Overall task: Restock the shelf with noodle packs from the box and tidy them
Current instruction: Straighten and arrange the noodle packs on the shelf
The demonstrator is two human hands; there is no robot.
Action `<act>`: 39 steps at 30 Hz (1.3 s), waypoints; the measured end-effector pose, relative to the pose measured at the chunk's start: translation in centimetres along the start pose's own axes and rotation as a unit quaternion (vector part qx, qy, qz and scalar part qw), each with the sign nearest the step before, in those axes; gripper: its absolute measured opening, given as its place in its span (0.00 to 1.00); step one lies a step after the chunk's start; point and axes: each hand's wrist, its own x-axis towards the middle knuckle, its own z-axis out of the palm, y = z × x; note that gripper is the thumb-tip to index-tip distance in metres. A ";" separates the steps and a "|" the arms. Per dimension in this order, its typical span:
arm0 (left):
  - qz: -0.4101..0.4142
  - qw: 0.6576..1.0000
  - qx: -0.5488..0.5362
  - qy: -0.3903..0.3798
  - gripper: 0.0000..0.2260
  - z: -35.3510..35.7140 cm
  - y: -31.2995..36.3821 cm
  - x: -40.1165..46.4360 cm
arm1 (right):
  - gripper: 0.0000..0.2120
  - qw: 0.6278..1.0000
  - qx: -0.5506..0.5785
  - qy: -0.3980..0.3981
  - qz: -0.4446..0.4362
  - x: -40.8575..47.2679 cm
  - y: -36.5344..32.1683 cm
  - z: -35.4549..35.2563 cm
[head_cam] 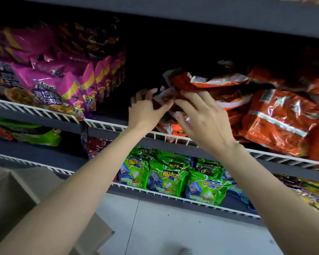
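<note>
Both my hands reach up to the upper shelf (107, 124), at the left end of a loose heap of orange-red noodle packs (276, 115). My left hand (145, 109) grips the end of one orange-red pack (166, 97) with curled fingers. My right hand (201, 116) lies over the same pack from the right, thumb against it and fingers spread. More orange packs (210, 80) are piled crookedly above it. The cardboard box (26, 199) stands at the lower left, below my left arm.
Purple noodle packs (44, 83) fill the left of the same shelf, with a dark gap between them and the orange heap. Green packs (173, 175) sit on the shelf below, behind a white wire rail (182, 197). Grey floor lies underneath.
</note>
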 end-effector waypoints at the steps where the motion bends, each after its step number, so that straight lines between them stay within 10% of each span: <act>1: 0.029 0.998 -0.058 0.020 0.27 -0.4 0.5 0.1 | 0.11 0.999 -0.019 0.031 0.001 0.3 0.8 -0.8; 5: 0.037 0.968 -0.245 -0.026 0.20 -1.9 4.5 0.6 | 0.19 0.986 -0.115 -0.024 0.122 0.6 4.3 -1.7; 10: -0.013 0.976 -0.215 -0.031 0.19 0.4 7.6 1.9 | 0.30 0.972 0.003 -0.185 0.144 -1.3 5.0 -0.9; 25: -0.077 0.907 -0.405 0.090 0.12 -4.8 3.1 2.5 | 0.37 0.969 -0.067 -0.193 0.141 -1.2 7.2 -2.7; 32: -0.010 0.946 -0.280 0.164 0.11 -8.4 -0.2 2.2 | 0.20 0.994 0.042 -0.058 0.088 4.8 3.1 -1.9; 39: 0.012 0.954 -0.275 0.121 0.14 -10.7 -2.9 4.1 | 0.42 0.922 0.186 -0.303 0.152 12.8 1.2 3.6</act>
